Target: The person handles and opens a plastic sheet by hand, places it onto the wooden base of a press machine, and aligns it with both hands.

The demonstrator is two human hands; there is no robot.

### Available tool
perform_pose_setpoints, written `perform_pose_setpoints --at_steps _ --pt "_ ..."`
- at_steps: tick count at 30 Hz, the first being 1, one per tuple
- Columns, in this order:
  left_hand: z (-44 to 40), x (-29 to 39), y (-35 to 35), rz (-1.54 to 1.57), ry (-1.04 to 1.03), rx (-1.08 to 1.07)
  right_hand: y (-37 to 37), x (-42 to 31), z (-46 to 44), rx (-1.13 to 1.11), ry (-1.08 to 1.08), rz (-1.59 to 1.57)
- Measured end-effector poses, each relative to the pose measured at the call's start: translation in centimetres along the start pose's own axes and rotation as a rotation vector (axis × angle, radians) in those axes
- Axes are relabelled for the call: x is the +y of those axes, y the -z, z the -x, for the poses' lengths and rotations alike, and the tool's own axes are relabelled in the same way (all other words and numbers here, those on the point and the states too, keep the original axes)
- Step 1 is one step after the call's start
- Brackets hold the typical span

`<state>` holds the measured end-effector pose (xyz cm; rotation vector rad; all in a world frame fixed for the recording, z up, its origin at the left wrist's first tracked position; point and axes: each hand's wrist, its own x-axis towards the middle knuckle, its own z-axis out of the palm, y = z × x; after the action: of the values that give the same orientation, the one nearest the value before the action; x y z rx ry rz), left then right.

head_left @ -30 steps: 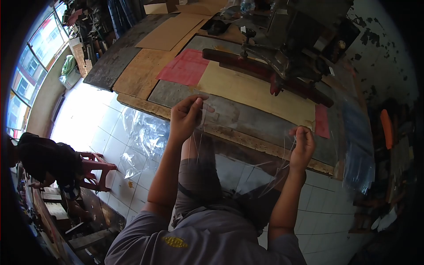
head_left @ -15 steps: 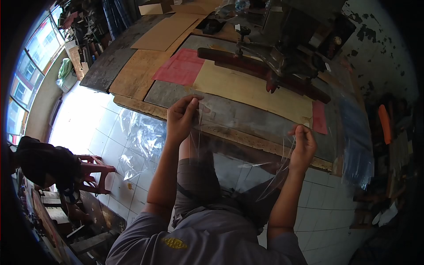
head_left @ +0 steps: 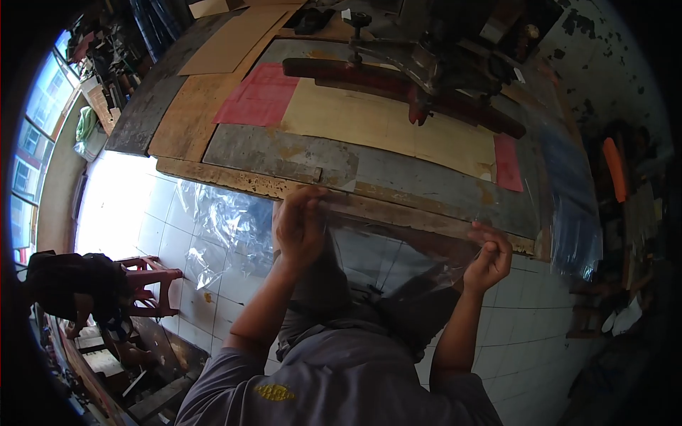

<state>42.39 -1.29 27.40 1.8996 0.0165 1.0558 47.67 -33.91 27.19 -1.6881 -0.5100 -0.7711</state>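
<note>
A thin clear plastic sheet point(head_left: 394, 250) is stretched between my two hands, just in front of the worktable's wooden front edge and above my lap. My left hand point(head_left: 301, 224) is closed on its left end, close to the table edge. At the right end, my right hand point(head_left: 489, 259) pinches the sheet between thumb and fingers, with some fingertips extended. Beyond my hands, a long yellow strip point(head_left: 383, 124) with red ends lies on the grey tabletop. Over that strip stands a dark red press bar point(head_left: 369, 84) on a metal arm.
A pile of clear plastic point(head_left: 231, 238) hangs or lies left of my legs. More plastic sheets point(head_left: 568, 206) drape at the table's right end. Brown cardboard point(head_left: 238, 42) lies at the back left. A red stool point(head_left: 153, 284) and a person in dark clothing point(head_left: 82, 284) are at left.
My hands have lowered toward me, bringing the plastic sheet from over the table's front to below its edge. The view has tilted slightly, shifting the table up and left.
</note>
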Motion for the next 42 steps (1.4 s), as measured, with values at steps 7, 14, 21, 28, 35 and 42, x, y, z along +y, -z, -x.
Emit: perform_pose_setpoints --at_steps 7,14,21,28,35,42 --pt "-1.4 1.5 -1.3 0.082 0.05 -0.12 1.4 0.9 1.6 -0.029 0.083 0.184" --pt "-0.6 -0.4 -1.0 -0.017 0.01 -0.008 0.8 0.5 -1.0 -0.246 0.321 0.579" --pt "2.3 -2.6 -0.3 0.199 -0.136 0.007 0.0 1.6 0.7 -0.186 0.324 0.646" --pt "2.9 -4.5 -0.9 0.175 -0.227 0.01 -0.2 0.2 0.2 -0.201 0.264 0.721" --pt "2.9 -6.7 -0.8 0.102 -0.275 0.032 -1.4 0.3 0.4 -0.147 0.271 0.613" --pt "1.8 -6.8 -1.3 -0.041 -0.348 0.131 -1.9 0.7 0.2 -0.09 0.354 0.644"
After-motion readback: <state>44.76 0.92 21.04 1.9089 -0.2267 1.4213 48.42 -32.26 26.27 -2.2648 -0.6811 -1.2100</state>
